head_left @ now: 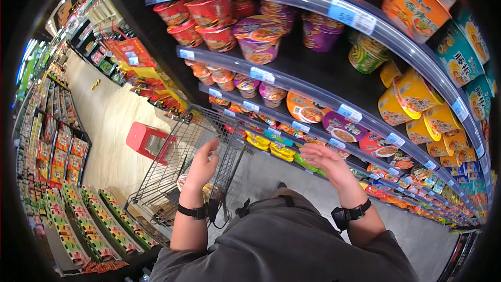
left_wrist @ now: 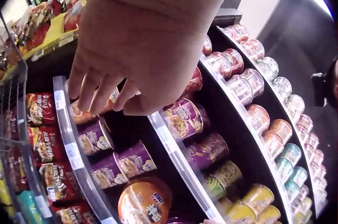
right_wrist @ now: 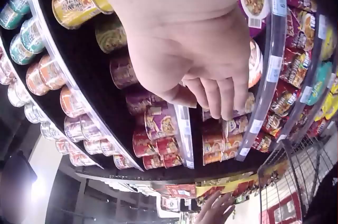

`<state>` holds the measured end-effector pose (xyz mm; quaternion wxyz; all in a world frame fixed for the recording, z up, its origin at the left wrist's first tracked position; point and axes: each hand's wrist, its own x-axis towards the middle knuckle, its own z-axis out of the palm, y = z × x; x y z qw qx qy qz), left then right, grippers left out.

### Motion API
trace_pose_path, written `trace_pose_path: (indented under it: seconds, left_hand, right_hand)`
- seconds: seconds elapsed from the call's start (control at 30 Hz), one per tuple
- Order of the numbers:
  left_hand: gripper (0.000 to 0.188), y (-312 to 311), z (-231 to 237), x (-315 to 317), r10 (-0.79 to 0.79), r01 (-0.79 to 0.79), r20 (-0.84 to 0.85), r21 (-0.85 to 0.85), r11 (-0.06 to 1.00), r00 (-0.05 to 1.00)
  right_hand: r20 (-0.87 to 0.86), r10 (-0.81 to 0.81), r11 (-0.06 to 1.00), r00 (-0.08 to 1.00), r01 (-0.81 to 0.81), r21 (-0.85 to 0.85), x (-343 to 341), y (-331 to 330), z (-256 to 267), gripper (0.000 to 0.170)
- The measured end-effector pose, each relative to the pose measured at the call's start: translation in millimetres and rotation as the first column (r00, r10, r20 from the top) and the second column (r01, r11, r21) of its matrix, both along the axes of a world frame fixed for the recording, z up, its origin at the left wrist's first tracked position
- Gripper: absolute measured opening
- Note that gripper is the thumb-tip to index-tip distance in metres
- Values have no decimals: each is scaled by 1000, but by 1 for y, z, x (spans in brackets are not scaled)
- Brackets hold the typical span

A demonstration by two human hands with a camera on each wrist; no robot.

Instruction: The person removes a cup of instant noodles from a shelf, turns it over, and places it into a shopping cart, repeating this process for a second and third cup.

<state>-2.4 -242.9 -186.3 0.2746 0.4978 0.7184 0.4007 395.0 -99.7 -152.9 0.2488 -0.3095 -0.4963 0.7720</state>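
Above the shopping cart [head_left: 172, 169], my left hand [head_left: 202, 166] is raised with loose fingers and holds nothing. My right hand [head_left: 331, 166] hangs in the air in front of the lower shelves, its fingers extended and nothing in them. Instant noodle cups fill the shelves ahead: purple cups [head_left: 259, 39], red cups [head_left: 211, 13] and yellow cups [head_left: 409, 96]. In the left wrist view, an orange noodle bowl [left_wrist: 145, 203] stands below the hand. A yellow noodle cup [right_wrist: 79, 5] shows beside the wrist in the right wrist view.
The wire cart stands close on my left, with a few items low inside it. Beyond it is a red stool [head_left: 146, 141] on the pale aisle floor [head_left: 107, 109]. Price-tagged shelf edges [head_left: 292, 81] curve across the front and right. More stocked shelving [head_left: 62, 156] lines the far left.
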Motion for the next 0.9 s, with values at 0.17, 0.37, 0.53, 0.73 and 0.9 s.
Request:
trace_pose_path:
  seconds: [0.17,0.37,0.53,0.73,0.9]
  left_hand:
    - [50,50,19,35,-56,57,-14,64,996,998]
    - [49,76,47,60,-40,52,-90,133,990,995]
    - [51,99,76,56,-23,47,-137,174,984,990]
    - [56,138,108,35,-38,74,-137,268,961,990]
    - [58,184,127,11,-73,110,-109,384,917,991]
  right_hand:
    - [-52,10,999,999,-8,44,31,32,18,47]
    - [-181,166,982,969,-145,124,28,63,36,53]
    - [-261,208,971,943,-165,174,-4,80,66,63]
    - [-284,191,958,940,-115,264,-54,110,91,75]
    - [-261,121,926,958,-15,377,-95,145,108,83]
